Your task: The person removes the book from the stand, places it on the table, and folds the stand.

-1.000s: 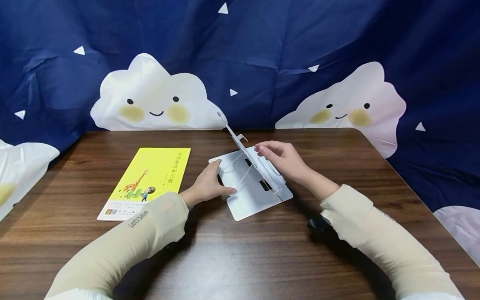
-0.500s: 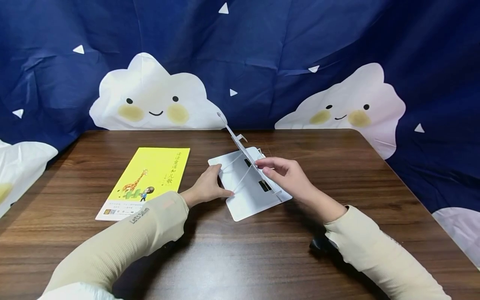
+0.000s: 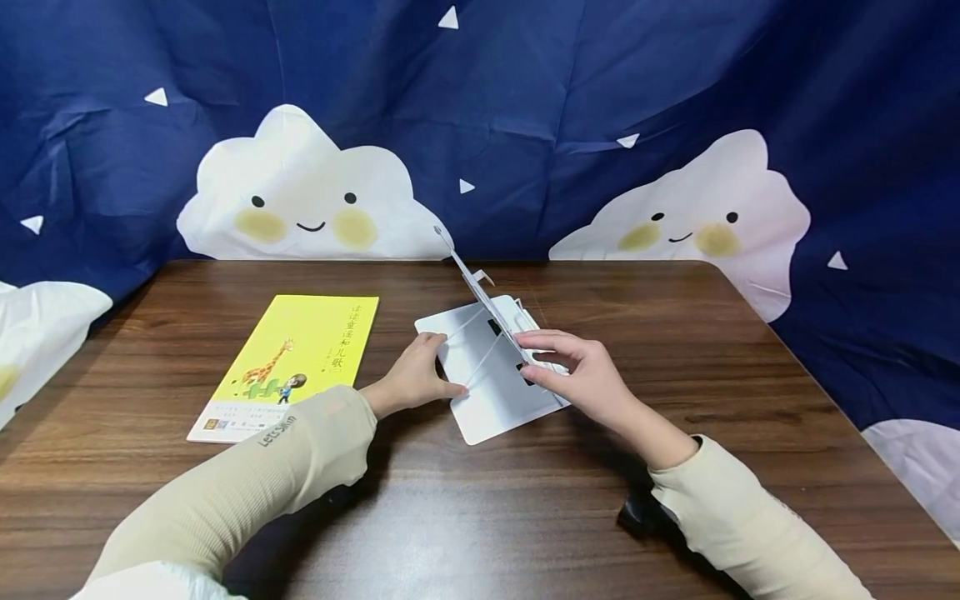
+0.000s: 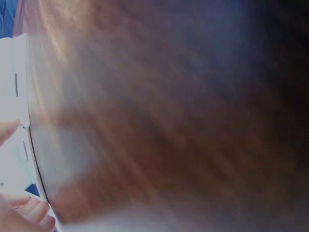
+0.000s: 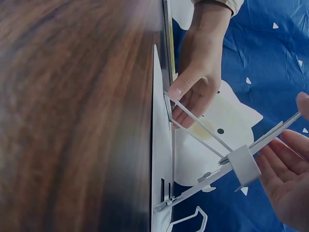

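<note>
A white metal book stand [image 3: 498,412] is on the table, its flat base lying under a tilted panel [image 3: 471,282]. A thin wire brace [image 3: 483,364] runs from the panel's back down to the base. My left hand [image 3: 411,373] grips the foot of this brace at the base's left edge, thumb and fingers spread to its two ends. My right hand [image 3: 581,375] pinches the panel, the thumb [image 5: 303,105] on the brace side and the fingers [image 5: 287,150] on the other. A wire page holder [image 5: 200,220] sticks out near the hinge. The left wrist view is blurred.
A yellow children's book [image 3: 318,342] with a giraffe on its cover lies left of the stand, partly behind my left sleeve [image 3: 247,475]. Both rest on the brown wooden table [image 3: 450,517]. Behind it hangs a dark blue curtain [image 3: 510,100] with white clouds.
My right hand has come down and toward me along the panel, from above its front side to its lower part. The left hand and the stand have hardly moved.
</note>
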Available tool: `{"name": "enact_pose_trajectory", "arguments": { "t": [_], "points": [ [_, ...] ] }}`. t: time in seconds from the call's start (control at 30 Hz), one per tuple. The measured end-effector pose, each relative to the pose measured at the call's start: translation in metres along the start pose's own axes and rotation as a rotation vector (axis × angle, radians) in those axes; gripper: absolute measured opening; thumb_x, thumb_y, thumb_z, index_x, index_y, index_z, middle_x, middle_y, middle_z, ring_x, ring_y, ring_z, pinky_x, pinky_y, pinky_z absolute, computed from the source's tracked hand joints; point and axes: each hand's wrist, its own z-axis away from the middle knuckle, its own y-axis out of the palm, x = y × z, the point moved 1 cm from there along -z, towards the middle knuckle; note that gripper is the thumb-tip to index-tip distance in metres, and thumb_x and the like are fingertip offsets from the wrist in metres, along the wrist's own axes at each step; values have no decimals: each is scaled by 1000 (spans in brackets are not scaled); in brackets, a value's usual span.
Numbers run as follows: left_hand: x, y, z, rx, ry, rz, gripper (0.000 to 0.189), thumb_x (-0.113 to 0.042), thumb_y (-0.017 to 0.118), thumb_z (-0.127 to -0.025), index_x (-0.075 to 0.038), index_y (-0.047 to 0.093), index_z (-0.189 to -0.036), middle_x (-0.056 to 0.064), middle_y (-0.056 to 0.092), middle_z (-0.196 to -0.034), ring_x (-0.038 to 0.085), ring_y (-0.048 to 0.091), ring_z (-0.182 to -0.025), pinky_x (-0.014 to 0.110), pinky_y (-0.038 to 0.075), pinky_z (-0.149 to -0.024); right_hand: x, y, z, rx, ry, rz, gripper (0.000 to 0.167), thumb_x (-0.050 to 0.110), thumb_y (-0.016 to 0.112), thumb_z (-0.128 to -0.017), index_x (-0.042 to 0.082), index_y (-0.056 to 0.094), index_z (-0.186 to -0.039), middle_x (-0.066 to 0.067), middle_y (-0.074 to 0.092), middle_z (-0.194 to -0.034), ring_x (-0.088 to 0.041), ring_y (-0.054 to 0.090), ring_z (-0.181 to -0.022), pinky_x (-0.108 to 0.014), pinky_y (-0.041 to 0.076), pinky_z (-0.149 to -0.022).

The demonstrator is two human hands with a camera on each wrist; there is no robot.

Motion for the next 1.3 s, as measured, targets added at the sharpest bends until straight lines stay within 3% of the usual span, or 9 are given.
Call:
{"name": "enact_pose_trajectory", "arguments": {
  "t": [0.13,0.4,0.67,0.9,1.17,1.3],
  "points": [
    [-1,0,0,-3,6,-9,82,-31,76,-61,11,39,-120,23,42,-116,31,41,-107,35,33,-90,7,3,4,-41,-25,37,28,-14,63,-69,-12,60,-97,-19,58,-101,-16,54,-93,-33,47,-72],
    [0,-1,0,-12,14,-12,80,-32,75,-61,10,41,-120,22,43,-114,31,43,-103,36,35,-87,24,15,8,-153,-126,212,20,-17,61,-67,-12,62,-87,-20,61,-90,-19,59,-82,-24,48,-63],
    [2,0,0,-23,24,-11,79,-32,75,-61,10,42,-119,22,43,-113,30,43,-103,35,36,-87,12,16,11,-196,-168,241,22,-16,61,-69,-11,63,-90,-17,61,-92,-22,59,-81,-27,49,-60],
    [2,1,0,-26,23,-10,80,-32,75,-61,10,42,-119,22,43,-114,30,43,-104,35,35,-88,-2,11,13,-243,-159,220,22,-15,61,-70,-9,63,-91,-15,62,-91,-9,57,-79,-20,48,-59],
    [1,0,0,-20,31,-15,78,-32,74,-62,9,41,-120,21,43,-114,29,43,-104,35,35,-88,19,10,13,-313,-115,227,16,-19,56,-71,-15,60,-86,-24,59,-85,-9,56,-70,-14,45,-58],
    [0,0,0,-9,27,-13,78,-32,74,-62,9,41,-120,21,43,-114,29,43,-103,35,35,-87,18,7,13,-349,-113,240,14,-19,56,-71,-15,60,-84,-24,60,-81,-5,54,-65,-12,43,-55]
  ]
}}
